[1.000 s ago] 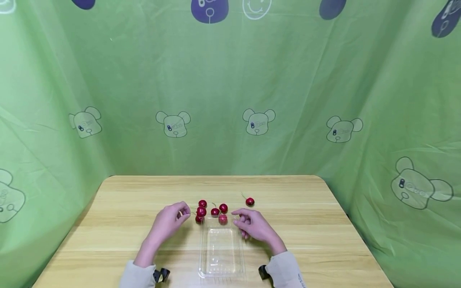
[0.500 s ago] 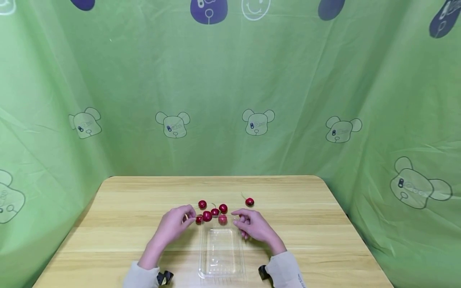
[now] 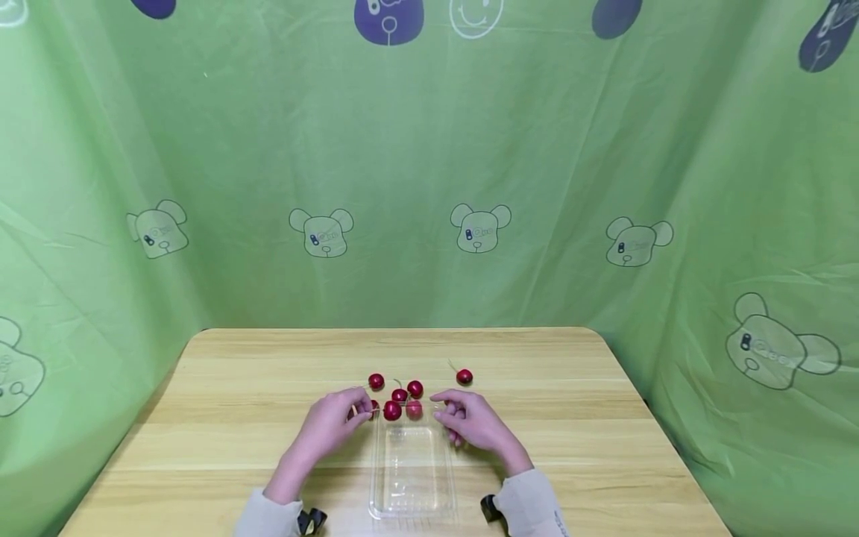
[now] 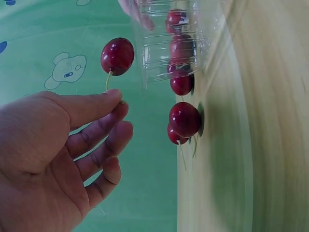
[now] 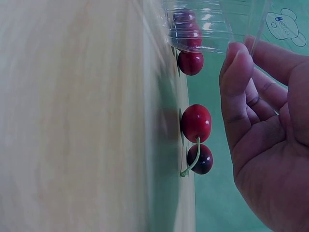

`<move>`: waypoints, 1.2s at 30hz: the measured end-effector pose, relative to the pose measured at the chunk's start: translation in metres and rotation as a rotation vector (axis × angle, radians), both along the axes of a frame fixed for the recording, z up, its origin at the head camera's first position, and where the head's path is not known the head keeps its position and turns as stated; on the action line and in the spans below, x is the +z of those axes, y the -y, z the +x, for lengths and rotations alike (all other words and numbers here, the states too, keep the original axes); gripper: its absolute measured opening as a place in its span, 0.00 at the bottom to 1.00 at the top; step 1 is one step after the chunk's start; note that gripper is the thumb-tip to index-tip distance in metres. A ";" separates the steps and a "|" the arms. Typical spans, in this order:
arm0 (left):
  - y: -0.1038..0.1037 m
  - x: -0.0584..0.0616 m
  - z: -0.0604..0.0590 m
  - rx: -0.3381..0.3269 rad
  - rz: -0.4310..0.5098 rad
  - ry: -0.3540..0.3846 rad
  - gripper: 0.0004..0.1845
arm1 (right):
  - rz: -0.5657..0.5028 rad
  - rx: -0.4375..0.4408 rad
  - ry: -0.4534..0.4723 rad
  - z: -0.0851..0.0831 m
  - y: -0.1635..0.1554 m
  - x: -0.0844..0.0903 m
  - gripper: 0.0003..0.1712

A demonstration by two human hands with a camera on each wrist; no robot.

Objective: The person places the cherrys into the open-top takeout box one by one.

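The left hand (image 3: 332,421) pinches a cherry by its stem (image 4: 108,83) between thumb and index finger, the other fingers loosely bent and holding nothing. The stem likely serves as a handle, keeping the fingertips off the smooth, round fruit. That held cherry (image 4: 117,56) hangs clear of the table (image 3: 577,425), above rim height by the far left corner of the clear plastic container (image 3: 411,514).

The right hand (image 3: 473,421) has thumb and index finger on either side of the container's far right corner, a light pinch on the rim – presumably to steady a tray that looks thin and easy to nudge. Holding it at the corner leaves the open top uncovered.

The loose cherries lie mostly bunched along the far side, close to both hands, which would make for a short reach. One, the pale-looking cherry (image 3: 414,409), shows through the plastic by the far rim – whether inside or just beyond the wall, I cannot tell. Another, the outlying cherry (image 3: 464,377), sits apart at far right, its stem pointing away to the far left
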State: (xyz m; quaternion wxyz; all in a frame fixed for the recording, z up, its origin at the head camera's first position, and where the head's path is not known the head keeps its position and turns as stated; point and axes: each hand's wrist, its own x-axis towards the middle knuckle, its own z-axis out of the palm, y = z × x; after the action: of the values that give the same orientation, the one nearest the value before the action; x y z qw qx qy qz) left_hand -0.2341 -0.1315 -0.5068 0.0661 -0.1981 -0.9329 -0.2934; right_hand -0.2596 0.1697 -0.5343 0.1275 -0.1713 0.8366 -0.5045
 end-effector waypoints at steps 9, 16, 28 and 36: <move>-0.001 -0.007 0.001 -0.032 -0.019 0.007 0.02 | -0.010 0.006 0.008 0.003 0.002 -0.004 0.26; 0.000 -0.012 0.004 -0.013 -0.035 0.010 0.03 | -0.011 0.006 0.016 0.005 0.003 -0.006 0.26; -0.004 -0.014 0.000 -0.035 -0.015 0.016 0.03 | -0.013 0.001 0.011 0.003 0.001 -0.004 0.26; -0.006 -0.009 -0.001 -0.042 0.038 0.009 0.03 | -0.004 0.000 0.010 -0.001 -0.001 0.000 0.25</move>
State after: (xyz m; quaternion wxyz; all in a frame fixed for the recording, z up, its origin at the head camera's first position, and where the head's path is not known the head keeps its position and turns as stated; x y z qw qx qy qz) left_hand -0.2351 -0.1253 -0.5157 0.0594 -0.2150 -0.9232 -0.3130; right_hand -0.2603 0.1704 -0.5344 0.1313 -0.1689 0.8350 -0.5070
